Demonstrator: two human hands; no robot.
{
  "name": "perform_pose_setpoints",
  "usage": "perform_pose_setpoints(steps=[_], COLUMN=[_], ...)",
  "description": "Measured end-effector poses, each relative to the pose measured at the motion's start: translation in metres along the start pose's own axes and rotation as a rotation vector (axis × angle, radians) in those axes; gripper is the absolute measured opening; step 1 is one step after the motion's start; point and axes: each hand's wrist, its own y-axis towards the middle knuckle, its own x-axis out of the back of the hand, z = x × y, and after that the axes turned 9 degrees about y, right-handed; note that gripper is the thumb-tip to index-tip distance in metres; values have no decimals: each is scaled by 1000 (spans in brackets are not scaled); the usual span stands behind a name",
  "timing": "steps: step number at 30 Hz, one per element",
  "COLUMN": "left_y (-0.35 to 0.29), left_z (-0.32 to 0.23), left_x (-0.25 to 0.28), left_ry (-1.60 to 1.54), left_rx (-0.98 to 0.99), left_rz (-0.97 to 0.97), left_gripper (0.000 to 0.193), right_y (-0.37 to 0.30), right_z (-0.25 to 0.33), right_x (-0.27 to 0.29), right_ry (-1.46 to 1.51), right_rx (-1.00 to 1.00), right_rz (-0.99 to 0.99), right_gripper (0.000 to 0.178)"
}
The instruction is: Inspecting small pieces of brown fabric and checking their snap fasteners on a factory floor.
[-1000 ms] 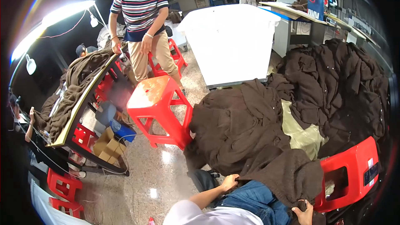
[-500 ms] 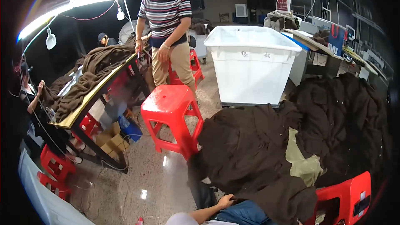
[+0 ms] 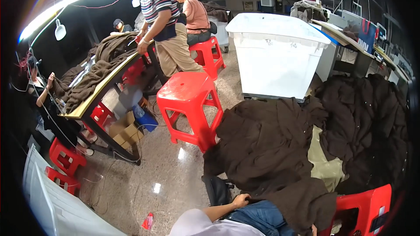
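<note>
My left hand (image 3: 240,200) is closed at the left edge of a dark brown piece of cloth (image 3: 302,199) lying over my lap, above my blue jeans (image 3: 258,216). Only a sliver of my right hand (image 3: 314,230) shows at the bottom edge, beside the same cloth; its fingers are hidden. The cloth joins a large heap of dark brown garments (image 3: 267,137) spread in front of me. A second dark heap (image 3: 363,118) lies to the right, and a pale yellowish sheet (image 3: 321,161) shows between the two.
Red stools stand ahead (image 3: 188,89) and at my right (image 3: 365,203). A big white bin (image 3: 278,57) is beyond the heap. At left, a person in a striped shirt (image 3: 162,6) leans over a table (image 3: 109,78) piled with brown cloth; another person (image 3: 197,15) sits behind.
The striped-shirt person has turned and leaned toward the table, bringing a seated person into sight. The scene has shifted slightly right and up. My left hand stays at the cloth's edge.
</note>
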Motion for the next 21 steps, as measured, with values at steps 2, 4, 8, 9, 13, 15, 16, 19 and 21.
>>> perform_pose_setpoints(steps=[2, 4, 8, 9, 13, 15, 16, 19, 21], left_y=[-1, -4, -6, -3, 8, 14, 15, 16, 20], left_z=[-2, -4, -32, -43, -19, -23, -26, -48, -65], left_x=[3, 5, 23, 32, 28, 33, 39, 62, 74], left_ry=[-9, -12, -228, -329, -489, -830, -936, -1092, -1141], left_rx=[6, 12, 151, 335, 211, 204, 269, 344, 351], left_rz=[-21, -81, -121, -15, -252, -228, -191, -151, -146], left_gripper=[36, 31, 26, 21, 14, 13, 15, 21, 25], right_y=[4, 7, 2, 0, 4, 5, 6, 5, 3], right_z=[-25, -31, -19, -17, -15, -15, -16, -17, -22], right_x=[6, 7, 7, 8, 9, 9, 8, 5, 5], right_ry=[58, -13, -65, -21, 48, 64, 79, 134, 125], right_rx=[34, -14, 50, -7, 68, 52, 40, 56, 52], right_rz=[15, 22, -33, -19, 59, 72, 78, 84, 71], right_gripper=[67, 64, 52, 49, 39, 38, 38, 37, 35])
